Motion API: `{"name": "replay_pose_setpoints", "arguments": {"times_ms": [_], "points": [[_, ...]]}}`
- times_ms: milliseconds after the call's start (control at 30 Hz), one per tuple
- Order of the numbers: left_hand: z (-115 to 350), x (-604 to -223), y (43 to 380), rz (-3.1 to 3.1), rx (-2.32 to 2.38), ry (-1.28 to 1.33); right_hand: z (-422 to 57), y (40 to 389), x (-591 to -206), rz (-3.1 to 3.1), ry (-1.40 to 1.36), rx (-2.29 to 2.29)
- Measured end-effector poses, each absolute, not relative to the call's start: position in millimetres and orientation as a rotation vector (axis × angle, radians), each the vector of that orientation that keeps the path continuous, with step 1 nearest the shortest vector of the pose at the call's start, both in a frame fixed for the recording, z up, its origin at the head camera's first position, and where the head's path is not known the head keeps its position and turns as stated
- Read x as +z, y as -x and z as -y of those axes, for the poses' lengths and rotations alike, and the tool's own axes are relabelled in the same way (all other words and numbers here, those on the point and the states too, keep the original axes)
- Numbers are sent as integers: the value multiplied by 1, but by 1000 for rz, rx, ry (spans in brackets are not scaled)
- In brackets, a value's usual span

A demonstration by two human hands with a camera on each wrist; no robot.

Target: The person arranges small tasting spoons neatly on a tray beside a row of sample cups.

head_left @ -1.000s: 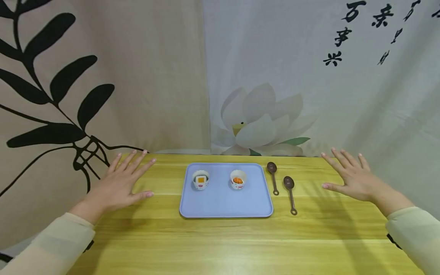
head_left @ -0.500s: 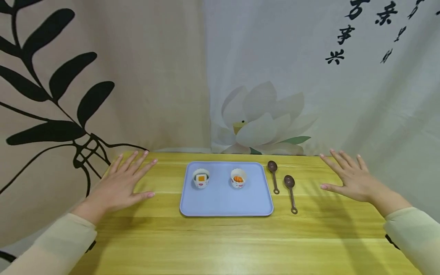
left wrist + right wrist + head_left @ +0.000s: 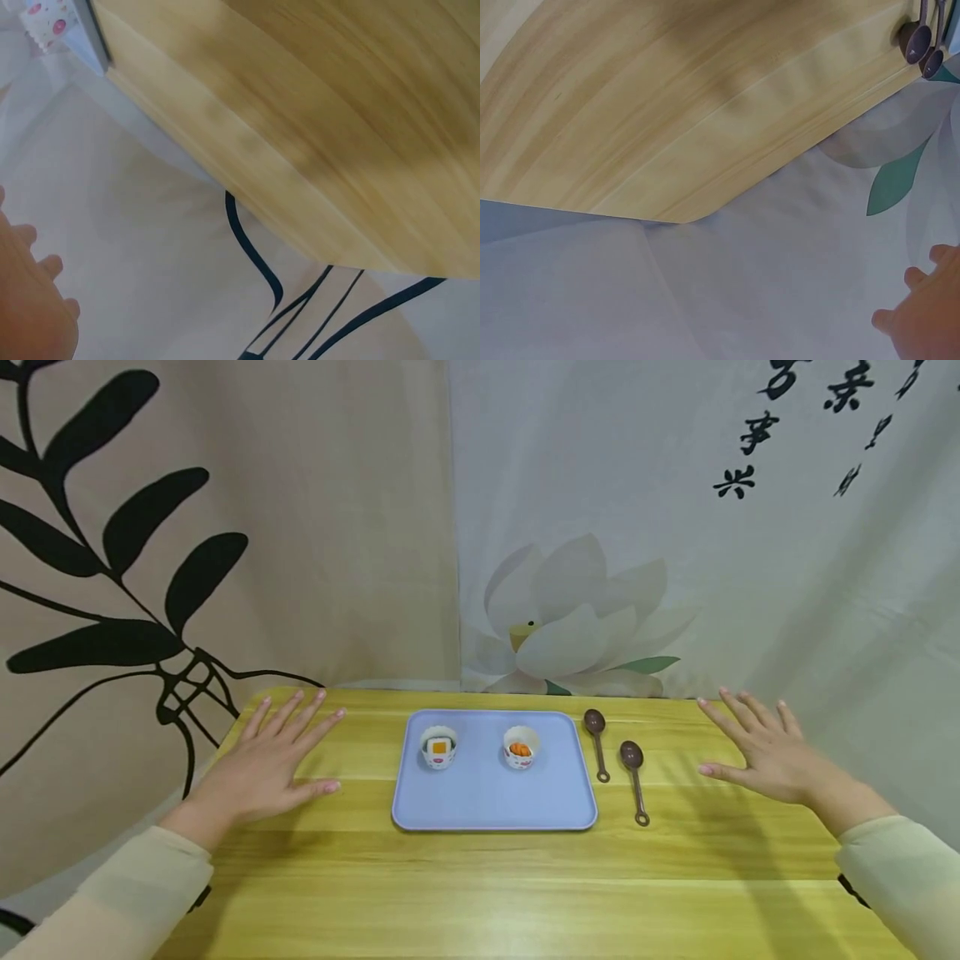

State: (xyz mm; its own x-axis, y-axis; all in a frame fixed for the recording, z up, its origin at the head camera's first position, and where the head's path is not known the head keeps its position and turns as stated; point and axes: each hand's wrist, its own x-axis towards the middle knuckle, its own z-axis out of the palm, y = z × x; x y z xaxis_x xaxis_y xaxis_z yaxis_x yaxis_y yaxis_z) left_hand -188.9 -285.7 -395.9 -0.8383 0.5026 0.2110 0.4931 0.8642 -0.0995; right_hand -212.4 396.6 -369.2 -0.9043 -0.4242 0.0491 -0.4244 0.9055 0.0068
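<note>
My left hand (image 3: 266, 768) hovers over the left side of the table with fingers straight and spread, holding nothing. On the other side my right hand (image 3: 772, 752) is likewise spread above the table, to the right of two brown spoons. The farther spoon (image 3: 597, 743) lies beside the tray's right edge; the nearer spoon (image 3: 635, 781) lies a bit further right. A light blue tray (image 3: 495, 802) sits mid-table. On it stand a left cup (image 3: 438, 760) with a white and yellow piece inside and a right cup (image 3: 519, 758) holding something orange. In both wrist views only part of each hand shows.
The wooden table (image 3: 480, 893) ends at a hanging cloth (image 3: 360, 527) printed with leaves, a lotus and black characters. The table's back edge and corners show in the wrist views. A dark strap-like thing (image 3: 15, 922) is at the lower left.
The head view has tilted slightly, so the tray and table sit a little higher in it. Both hands stay spread in nearly the same place; the tray, cups and spoons have not moved.
</note>
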Motion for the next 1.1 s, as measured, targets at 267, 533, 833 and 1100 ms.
{"name": "replay_pose_setpoints", "arguments": {"times_ms": [267, 533, 833, 1100], "points": [[284, -404, 186, 2815, 38, 787, -396, 207, -377, 3008, -682, 34], [278, -409, 183, 2842, 39, 771, -393, 205, -385, 2963, -718, 36], [269, -417, 177, 2853, 7, 771, -382, 201, -390, 2950, -747, 75], [261, -428, 175, 2859, -39, 777, -376, 196, -396, 2946, -738, 132]]}}
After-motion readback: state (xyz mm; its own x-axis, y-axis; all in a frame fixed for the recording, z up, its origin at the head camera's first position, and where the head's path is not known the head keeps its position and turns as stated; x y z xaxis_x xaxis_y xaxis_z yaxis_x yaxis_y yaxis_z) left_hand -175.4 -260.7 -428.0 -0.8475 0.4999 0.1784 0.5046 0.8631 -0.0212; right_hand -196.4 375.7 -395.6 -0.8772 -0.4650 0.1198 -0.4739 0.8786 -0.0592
